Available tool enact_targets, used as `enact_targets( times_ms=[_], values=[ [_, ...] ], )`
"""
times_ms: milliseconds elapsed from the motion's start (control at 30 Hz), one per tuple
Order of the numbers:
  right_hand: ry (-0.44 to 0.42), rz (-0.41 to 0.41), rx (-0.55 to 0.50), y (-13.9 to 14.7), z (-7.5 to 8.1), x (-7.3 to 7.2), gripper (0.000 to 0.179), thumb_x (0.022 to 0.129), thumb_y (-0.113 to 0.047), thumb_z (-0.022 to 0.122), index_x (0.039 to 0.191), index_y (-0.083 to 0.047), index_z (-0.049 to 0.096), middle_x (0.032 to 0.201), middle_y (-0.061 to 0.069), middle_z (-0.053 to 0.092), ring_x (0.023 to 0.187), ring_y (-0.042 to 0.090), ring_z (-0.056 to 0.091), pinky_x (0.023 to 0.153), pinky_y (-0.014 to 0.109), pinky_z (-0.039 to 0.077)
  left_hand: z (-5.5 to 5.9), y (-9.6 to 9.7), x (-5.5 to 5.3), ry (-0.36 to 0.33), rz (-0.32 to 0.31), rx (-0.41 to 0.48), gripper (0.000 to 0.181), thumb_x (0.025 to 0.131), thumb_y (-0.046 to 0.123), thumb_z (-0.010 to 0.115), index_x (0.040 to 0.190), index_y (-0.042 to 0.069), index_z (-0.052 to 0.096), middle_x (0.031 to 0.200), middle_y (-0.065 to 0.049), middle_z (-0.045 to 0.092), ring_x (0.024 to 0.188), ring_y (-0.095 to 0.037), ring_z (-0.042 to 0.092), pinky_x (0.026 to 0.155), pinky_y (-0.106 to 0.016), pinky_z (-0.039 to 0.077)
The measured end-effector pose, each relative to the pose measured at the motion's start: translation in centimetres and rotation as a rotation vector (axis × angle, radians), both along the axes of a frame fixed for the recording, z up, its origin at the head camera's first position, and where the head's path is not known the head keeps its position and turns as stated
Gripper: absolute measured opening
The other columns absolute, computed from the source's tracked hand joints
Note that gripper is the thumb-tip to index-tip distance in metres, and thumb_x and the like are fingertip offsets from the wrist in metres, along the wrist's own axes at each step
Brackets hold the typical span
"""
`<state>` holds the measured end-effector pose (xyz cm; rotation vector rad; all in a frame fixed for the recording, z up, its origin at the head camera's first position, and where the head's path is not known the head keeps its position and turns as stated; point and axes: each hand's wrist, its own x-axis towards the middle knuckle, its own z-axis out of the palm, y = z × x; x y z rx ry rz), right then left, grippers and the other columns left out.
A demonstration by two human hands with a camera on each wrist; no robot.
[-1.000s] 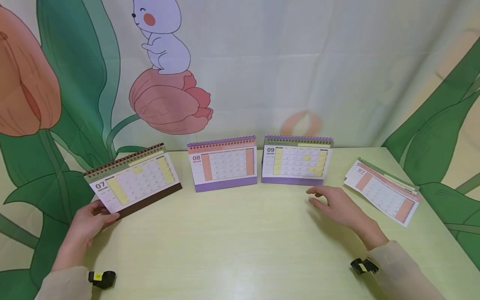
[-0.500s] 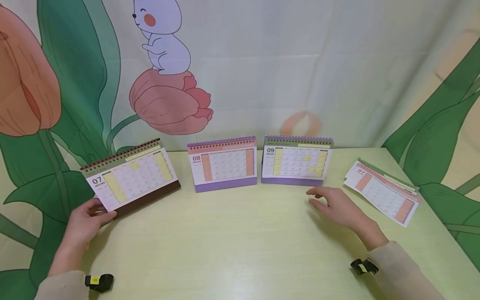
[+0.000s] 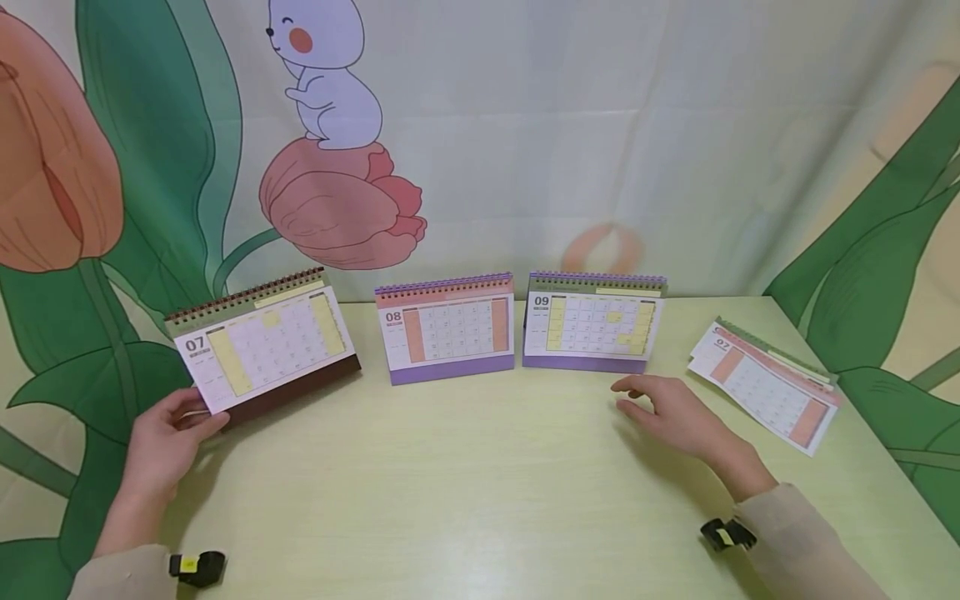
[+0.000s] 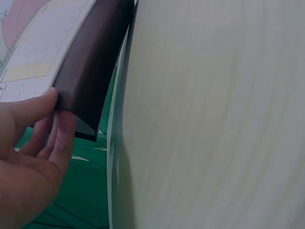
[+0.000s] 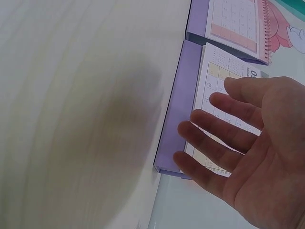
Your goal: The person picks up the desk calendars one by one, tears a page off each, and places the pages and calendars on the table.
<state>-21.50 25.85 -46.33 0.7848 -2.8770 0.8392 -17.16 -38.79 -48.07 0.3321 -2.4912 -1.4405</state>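
At the left, my left hand (image 3: pixel 165 442) pinches the lower left corner of a desk calendar (image 3: pixel 277 342) marked 07, with a dark brown stand and a spiral along its top. The thumb lies on the page front in the left wrist view, and the fingers (image 4: pixel 64 138) reach behind at the stand's end. Over the table, my right hand (image 3: pixel 675 417) hovers with loosely bent fingers, holding nothing. It is nearest to a purple-based desk calendar (image 3: pixel 592 325) marked 09, which stands upright just beyond the fingertips.
Another purple-based calendar (image 3: pixel 450 329) marked 08 stands upright between the other two. Loose calendar sheets (image 3: pixel 772 392) lie at the right, near the side edge of the pale table (image 3: pixel 480 500). A printed curtain (image 3: pixel 480 150) hangs behind.
The 07 calendar's top edge has risen and its face stands more upright, with more of the brown stand showing below the pages. My left hand has shifted slightly left; the right stays still.
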Motion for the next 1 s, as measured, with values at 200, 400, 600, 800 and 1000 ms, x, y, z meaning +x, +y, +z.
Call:
enact_targets(
  times_ms=[200, 400, 600, 800, 1000],
  values=[
    [-0.003, -0.003, 0.001, 0.0, -0.1, 0.0, 0.024, 0.1, -0.01, 0.067, 0.121, 0.0, 0.07, 0.117, 0.014, 0.072, 0.105, 0.033, 0.068, 0.091, 0.052, 0.053, 0.2, 0.0, -0.2, 0.066, 0.036, 0.124, 0.049, 0.093, 0.0, 0.074, 0.139, 0.005, 0.059, 0.109, 0.016, 0.061, 0.093, -0.001, 0.061, 0.075, -0.011, 0.052],
    [-0.018, -0.01, 0.007, 0.0, -0.1, 0.1, 0.024, 0.1, -0.01, 0.067, 0.122, -0.001, 0.07, 0.118, 0.014, 0.072, 0.106, 0.032, 0.068, 0.091, 0.052, 0.053, 0.6, 0.2, 0.0, 0.088, 0.041, 0.227, 0.052, 0.093, -0.003, 0.073, 0.141, 0.01, 0.06, 0.107, 0.017, 0.064, 0.092, -0.002, 0.062, 0.075, -0.01, 0.052],
    [-0.021, -0.007, 0.007, 0.2, -0.2, 0.1, 0.024, 0.1, -0.009, 0.066, 0.122, 0.0, 0.07, 0.119, 0.014, 0.071, 0.106, 0.032, 0.067, 0.09, 0.052, 0.053, 0.9, 0.6, 0.1, 0.14, 0.014, 0.335, 0.052, 0.092, -0.007, 0.072, 0.14, 0.008, 0.061, 0.106, 0.014, 0.066, 0.088, -0.001, 0.065, 0.074, -0.011, 0.053],
    [-0.012, -0.005, 0.004, 0.3, -0.2, 0.1, 0.023, 0.1, -0.009, 0.066, 0.121, 0.0, 0.07, 0.118, 0.013, 0.072, 0.105, 0.031, 0.068, 0.088, 0.051, 0.053, 0.9, 0.6, -0.2, 0.173, 0.002, 0.416, 0.058, 0.09, -0.007, 0.074, 0.144, 0.007, 0.059, 0.108, 0.01, 0.067, 0.087, -0.002, 0.067, 0.074, -0.012, 0.053],
    [-0.024, -0.007, 0.002, 0.4, -0.3, 0.1, 0.024, 0.1, -0.009, 0.066, 0.122, 0.0, 0.07, 0.118, 0.014, 0.072, 0.105, 0.031, 0.068, 0.088, 0.051, 0.053, 1.1, 0.8, -0.4, 0.179, 0.018, 0.48, 0.061, 0.089, -0.005, 0.076, 0.146, 0.008, 0.057, 0.107, 0.009, 0.068, 0.086, -0.002, 0.068, 0.073, -0.013, 0.054]
  ],
)
